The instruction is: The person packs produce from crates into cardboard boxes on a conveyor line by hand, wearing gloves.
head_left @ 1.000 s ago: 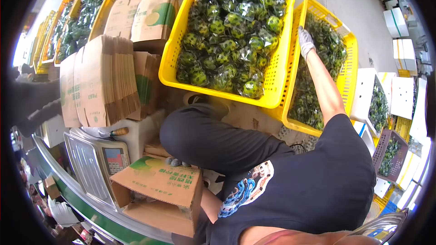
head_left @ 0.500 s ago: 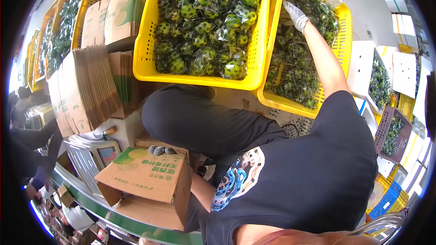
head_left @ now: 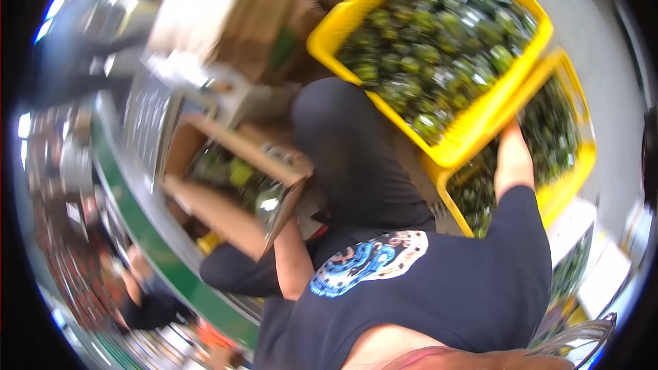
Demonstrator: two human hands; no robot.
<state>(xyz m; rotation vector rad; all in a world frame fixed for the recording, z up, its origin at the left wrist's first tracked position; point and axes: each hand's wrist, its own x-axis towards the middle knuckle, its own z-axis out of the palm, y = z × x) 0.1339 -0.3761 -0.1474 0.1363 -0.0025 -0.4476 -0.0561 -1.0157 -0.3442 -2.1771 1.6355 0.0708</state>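
- Right arm (head_left: 513, 164) reaches into the lower yellow crate (head_left: 572, 171), the one tucked under the upper yellow crate (head_left: 384, 10). The right hand itself is hidden behind that upper crate's rim, so can't tell if it's spread or pinching anything.
- Left arm (head_left: 291, 253) goes to the open cardboard box (head_left: 226, 216) at the counter (head_left: 157, 253) edge; the left hand sits behind the flap, grip not visible either.
- The bagged green fruit (head_left: 439, 41) fills both crates, and a few pieces look to be in the box too (blurry).
- My guess on handling: the plastic wrap is slick and crinkly, and the fruit is round and firm with some weight. Better to cup a whole bag from underneath than pinch the film, which could slip or tear.
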